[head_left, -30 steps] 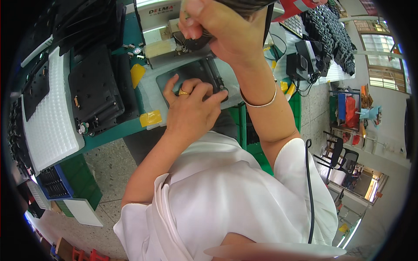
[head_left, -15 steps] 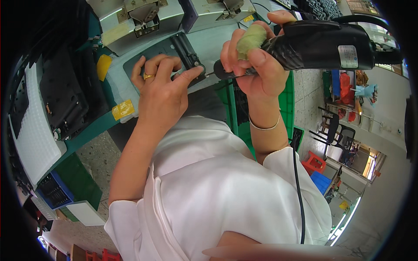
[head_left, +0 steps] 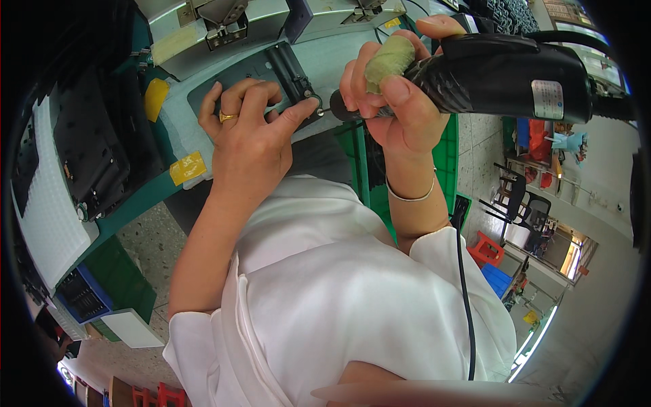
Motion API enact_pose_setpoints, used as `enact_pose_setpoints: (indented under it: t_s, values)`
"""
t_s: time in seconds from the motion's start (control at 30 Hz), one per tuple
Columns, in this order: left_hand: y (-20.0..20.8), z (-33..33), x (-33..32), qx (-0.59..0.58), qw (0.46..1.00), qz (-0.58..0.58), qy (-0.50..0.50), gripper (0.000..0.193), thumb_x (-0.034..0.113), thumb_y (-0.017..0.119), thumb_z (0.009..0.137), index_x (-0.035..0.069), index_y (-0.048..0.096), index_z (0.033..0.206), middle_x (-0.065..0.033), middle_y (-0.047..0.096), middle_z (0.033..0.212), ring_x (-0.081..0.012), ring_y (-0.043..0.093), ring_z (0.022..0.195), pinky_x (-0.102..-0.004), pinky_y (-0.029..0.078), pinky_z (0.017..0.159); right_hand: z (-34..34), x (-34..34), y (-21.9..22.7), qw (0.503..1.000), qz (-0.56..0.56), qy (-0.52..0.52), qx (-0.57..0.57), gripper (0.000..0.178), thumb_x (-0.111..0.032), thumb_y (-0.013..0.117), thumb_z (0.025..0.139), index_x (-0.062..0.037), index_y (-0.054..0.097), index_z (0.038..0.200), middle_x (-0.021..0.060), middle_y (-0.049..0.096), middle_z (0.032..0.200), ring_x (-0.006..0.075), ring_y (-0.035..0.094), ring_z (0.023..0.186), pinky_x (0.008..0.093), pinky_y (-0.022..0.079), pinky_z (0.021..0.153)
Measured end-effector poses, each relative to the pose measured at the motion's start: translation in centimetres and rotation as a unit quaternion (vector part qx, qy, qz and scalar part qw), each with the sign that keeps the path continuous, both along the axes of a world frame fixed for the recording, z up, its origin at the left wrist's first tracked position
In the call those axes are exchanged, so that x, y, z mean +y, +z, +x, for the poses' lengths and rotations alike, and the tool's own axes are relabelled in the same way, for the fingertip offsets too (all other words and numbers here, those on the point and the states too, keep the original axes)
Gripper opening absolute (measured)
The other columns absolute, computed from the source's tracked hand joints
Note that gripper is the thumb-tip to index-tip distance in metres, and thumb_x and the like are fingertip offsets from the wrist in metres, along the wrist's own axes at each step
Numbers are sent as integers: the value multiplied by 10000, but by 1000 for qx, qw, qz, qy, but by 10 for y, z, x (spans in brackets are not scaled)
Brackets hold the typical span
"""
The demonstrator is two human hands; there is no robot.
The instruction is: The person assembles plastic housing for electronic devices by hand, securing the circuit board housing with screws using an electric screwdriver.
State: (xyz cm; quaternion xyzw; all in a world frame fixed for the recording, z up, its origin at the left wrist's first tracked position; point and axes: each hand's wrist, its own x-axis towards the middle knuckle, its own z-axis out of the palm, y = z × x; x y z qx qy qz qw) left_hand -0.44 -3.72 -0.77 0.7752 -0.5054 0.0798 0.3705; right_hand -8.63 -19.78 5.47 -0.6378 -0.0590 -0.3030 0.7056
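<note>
The black panel [head_left: 261,66] lies on the pale cloth [head_left: 176,129] over the bench [head_left: 141,190], its fitted corner turned toward the power driver [head_left: 512,76]. The left hand [head_left: 252,132] rests on the panel with fingers bent and spread, one digit reaching to the small metal fitting [head_left: 319,103] at that corner; whether it pinches anything there I cannot tell. The right hand [head_left: 407,102], apart from the left, is wrapped round the driver's front end.

The likeliest trouble, I judge, is a slip: the driver lies nearly level, its thin bit [head_left: 327,110] pointing at the fitting right beside that fingertip. If it jumped sideways, it could nick the finger or score the panel. Whether the tip is seated is too small to tell — a poor seat could chew up the fitting. The driver's bulk sits well behind the grip, so its weight, or a tug from its cable [head_left: 569,36], might tilt the bit. Light pressure from the left hand could also let the panel skid on the cloth.
</note>
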Motion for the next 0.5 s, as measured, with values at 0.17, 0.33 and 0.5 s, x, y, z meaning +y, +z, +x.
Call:
enact_pose_setpoints:
  t_s: [0.17,0.33,0.5]
  values:
    - [0,0,1,-3,1000,7,1,421,-43,623,715,261,744,980,-10,550,977,-221,534,1040,-471,261,1048,1,0,0,1000,-20,-3,6,582,-139,675,881,-209,359,1364,39,474,655,162,481,537,329,424,479]
    - [0,1,0,13,1000,-4,1,436,-61,628,692,268,736,957,4,553,964,-205,533,1035,-468,252,1051,-1,2,-4,999,-40,8,11,491,-129,670,888,-193,381,1280,39,479,672,174,476,535,326,420,485]
    - [0,0,0,17,1000,-12,2,428,-67,625,689,256,737,948,3,554,963,-198,537,1027,-467,256,1049,-5,11,-6,999,-30,-17,6,474,-121,678,884,-203,369,1235,41,468,669,178,472,531,327,410,478]
